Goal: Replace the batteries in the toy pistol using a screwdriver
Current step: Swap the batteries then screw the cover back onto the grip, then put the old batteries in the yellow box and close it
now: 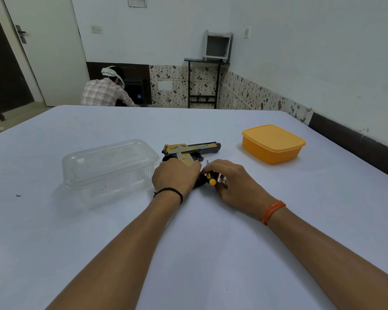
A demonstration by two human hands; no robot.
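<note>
Yellow-and-black screwdriver [207, 179] sits in the right hand [233, 182]: fingers curled round its handle, thumb side toward the toy pistol [192, 151], thin metal tip poking up just past the fingertips. Left hand [175, 177] is curled over the pistol's grip, pinning it to the tablecloth [211, 242]; how tight the fingers close underneath can't be told, they're hidden. Both hands nearly touch at the grip.

Pistol lies flat on its side, gold and black, barrel w/ black slide pointing right, grip end toward the person. Something small and pale shows under the right fingers, too blurred to ID.

Black band on left wrist, orange thread on right wrist. Left of pistol, just beside it: clear plastic container [109, 166], lid on. Right of pistol, well apart: orange lidded box [272, 144]. Beyond the pistol, past the table's far edge, a person in a checked shirt [103, 91] crouches, back turned.
</note>
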